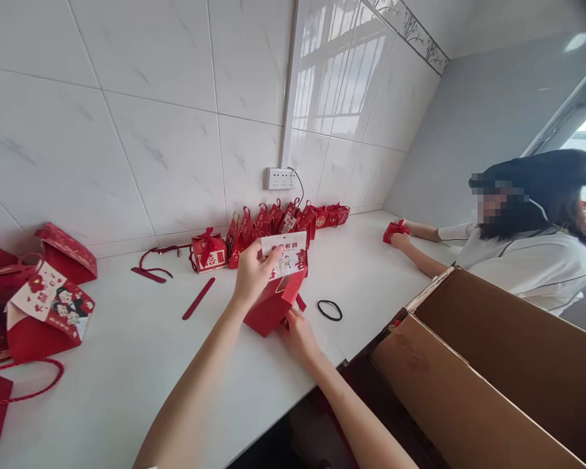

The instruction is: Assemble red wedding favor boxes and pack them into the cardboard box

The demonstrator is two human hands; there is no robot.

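Observation:
Tilted above the white table is a red gift box (272,303) with a white printed flap (284,253) standing up at its top. My left hand (252,268) pinches this flap at its left side, thumb on the printed face. My right hand (297,333) grips the box low on its right side; some of its fingers are hidden behind the box. A short piece of red ribbon (301,302) shows just beside the box. To the left of my hands, a flat red strip (198,299) lies on the table, and a black elastic loop (329,311) lies to the right.
Several red boxes with ribbon handles (264,221) line the tiled wall. More red boxes (49,306) are piled at left, near a loose ribbon (157,260). An open cardboard carton (420,365) stands at right. Beyond it, a co-worker (527,254) holds a small red item (395,230).

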